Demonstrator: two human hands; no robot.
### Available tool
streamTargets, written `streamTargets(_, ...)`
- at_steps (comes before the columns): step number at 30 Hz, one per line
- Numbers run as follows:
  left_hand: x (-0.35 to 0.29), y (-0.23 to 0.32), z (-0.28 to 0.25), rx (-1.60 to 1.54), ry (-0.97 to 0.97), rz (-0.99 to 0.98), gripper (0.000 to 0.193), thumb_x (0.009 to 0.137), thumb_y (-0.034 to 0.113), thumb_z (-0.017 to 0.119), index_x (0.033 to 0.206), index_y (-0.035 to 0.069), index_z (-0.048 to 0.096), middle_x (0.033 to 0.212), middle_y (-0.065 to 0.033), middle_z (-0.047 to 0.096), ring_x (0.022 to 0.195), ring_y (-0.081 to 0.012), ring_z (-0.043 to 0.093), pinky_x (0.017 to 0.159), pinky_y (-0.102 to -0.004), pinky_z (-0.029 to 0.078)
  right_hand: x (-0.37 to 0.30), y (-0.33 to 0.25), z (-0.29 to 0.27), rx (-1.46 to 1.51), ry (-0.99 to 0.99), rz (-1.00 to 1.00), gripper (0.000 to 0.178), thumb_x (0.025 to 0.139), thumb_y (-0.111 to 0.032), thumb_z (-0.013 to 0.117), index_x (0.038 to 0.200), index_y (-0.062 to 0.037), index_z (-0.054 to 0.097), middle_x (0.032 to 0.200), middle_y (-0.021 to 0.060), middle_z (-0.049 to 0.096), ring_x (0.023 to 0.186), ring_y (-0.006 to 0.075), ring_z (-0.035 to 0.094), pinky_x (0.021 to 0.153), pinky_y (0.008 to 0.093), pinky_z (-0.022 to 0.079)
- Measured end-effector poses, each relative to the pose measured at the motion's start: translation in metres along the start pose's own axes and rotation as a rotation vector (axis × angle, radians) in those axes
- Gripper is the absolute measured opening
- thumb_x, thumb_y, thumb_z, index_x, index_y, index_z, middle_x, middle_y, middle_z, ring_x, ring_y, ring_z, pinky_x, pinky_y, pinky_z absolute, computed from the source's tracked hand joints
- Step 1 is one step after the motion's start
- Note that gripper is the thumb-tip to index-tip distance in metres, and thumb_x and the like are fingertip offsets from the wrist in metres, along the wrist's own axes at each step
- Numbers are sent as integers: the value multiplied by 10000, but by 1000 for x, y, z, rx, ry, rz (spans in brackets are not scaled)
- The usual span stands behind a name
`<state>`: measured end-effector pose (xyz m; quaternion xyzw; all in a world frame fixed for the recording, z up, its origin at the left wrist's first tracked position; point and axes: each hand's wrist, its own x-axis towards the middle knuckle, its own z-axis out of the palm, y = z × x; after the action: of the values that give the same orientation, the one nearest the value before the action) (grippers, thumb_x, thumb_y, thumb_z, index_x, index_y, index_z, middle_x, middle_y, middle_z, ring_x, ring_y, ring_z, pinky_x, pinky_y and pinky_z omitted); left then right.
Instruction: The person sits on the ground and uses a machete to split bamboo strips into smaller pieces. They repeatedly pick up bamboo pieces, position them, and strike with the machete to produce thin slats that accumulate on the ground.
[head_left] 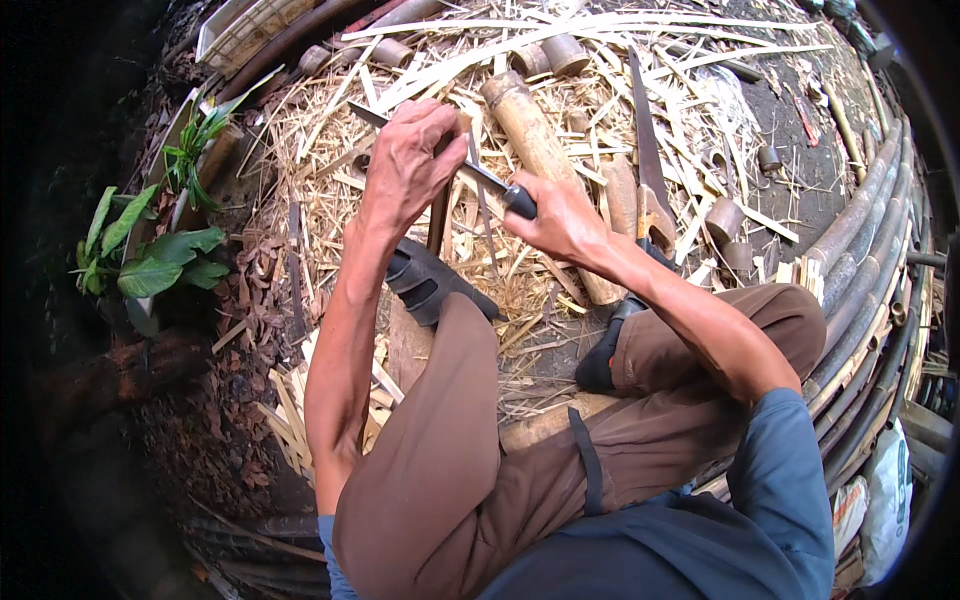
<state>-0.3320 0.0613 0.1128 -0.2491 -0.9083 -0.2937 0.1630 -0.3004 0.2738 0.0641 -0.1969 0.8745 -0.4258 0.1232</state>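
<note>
My right hand (555,215) is closed round the black handle (519,201) of a long, narrow steel tool (484,176). Whether it is a file or a blade I cannot tell. It slants up to the left, passes at my left hand, and its pointed end shows beyond. My left hand (412,150) has its fingers curled in a grip where the tool crosses. A dark brown strip (438,218) sticks out below that hand, above my left shoe (425,280); its upper part is hidden by the fingers.
Pale shavings and split strips (440,65) litter the ground. A thick bamboo pole (530,125) lies ahead, with a long saw-like blade (646,130) to its right. Bamboo poles (870,250) curve along the right side. Green leaves (165,262) and a crate (245,35) are at left.
</note>
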Motion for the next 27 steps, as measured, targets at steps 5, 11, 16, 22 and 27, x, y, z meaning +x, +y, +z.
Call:
streamTargets(5, -5, 1, -1, 26, 13, -37, 129, 857, 118, 701, 836, 22, 616, 793, -83, 602, 774, -253, 590, 729, -372, 494, -4, -14, -5, 155, -154, 60, 276, 865, -203, 603, 1024, 22, 595, 725, 136, 612, 661, 259, 597, 650, 391, 488)
streamTargets(11, -6, 1, -7, -7, 39, 0, 161, 824, 71, 722, 829, 7, 574, 812, -115, 616, 771, -277, 596, 769, -384, 494, -1, 18, 14, 245, -384, 129, 267, 841, -239, 612, 922, 12, 567, 684, 92, 544, 631, 199, 529, 606, 376, 449)
streamTargets(16, -13, 1, -5, 34, 43, -55, 171, 852, 148, 723, 818, 22, 613, 787, -66, 606, 769, -218, 583, 692, -371, 489, -7, 25, 32, -3, -235, 99, 263, 842, -228, 631, 951, 6, 580, 726, 184, 595, 683, 301, 612, 668, 436, 473)
streamTargets(22, -9, 6, -6, 95, 9, -29, 141, 869, 125, 707, 827, 27, 615, 809, -68, 622, 750, -201, 602, 673, -359, 503, -20, 41, 53, 259, -361, 159, 247, 846, -227, 624, 948, -6, 578, 697, 147, 567, 654, 255, 572, 646, 390, 475)
streamTargets(27, -20, 24, -13, -55, -18, -283, 149, 899, 152, 688, 882, 16, 631, 835, -72, 627, 754, -183, 623, 661, -347, 501, -24, 36, 57, 124, -362, 113, 216, 851, -209, 630, 924, -11, 587, 732, 150, 639, 693, 294, 645, 658, 411, 513)
